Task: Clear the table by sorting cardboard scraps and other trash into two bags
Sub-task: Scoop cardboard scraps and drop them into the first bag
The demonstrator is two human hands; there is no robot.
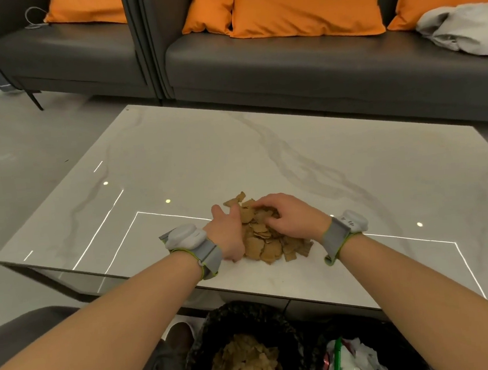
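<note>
We see both forearms reaching out from the near edge over the pale marble-patterned desk (175, 161), coming together at a heap of brown cardboard scraps (267, 246) that lies near the middle of the desk's near side. The left hand (226, 233) stands on its outer edge on the desk top, palm turned to the right and pressed against the left flank of the heap; its fingers are held fairly straight and together, pointing away from us, with the thumb lifted above them, so it holds nothing and acts as a wall. The right hand (286, 215) comes in from the right, palm down on the top of the heap, wrist slightly raised; its fingers are bent like a claw, their tips sunk among the scraps and curled round a clutch of them, while the thumb lies on the near side of the heap. The two hands are close, almost touching at the far end of the heap. Each wrist wears a grey band with a white module, the left band (193, 245) and the right band (342, 230). Below the near edge of the desk two dark bags stand side by side: the left bag (239, 313) holds more brown scraps, and the right bag (316, 352) holds white crumpled trash and a green strip. Beyond the desk stands a dark sofa (285, 63) with orange cushions (303, 5) and a grey cloth (465, 29) at its right end
</note>
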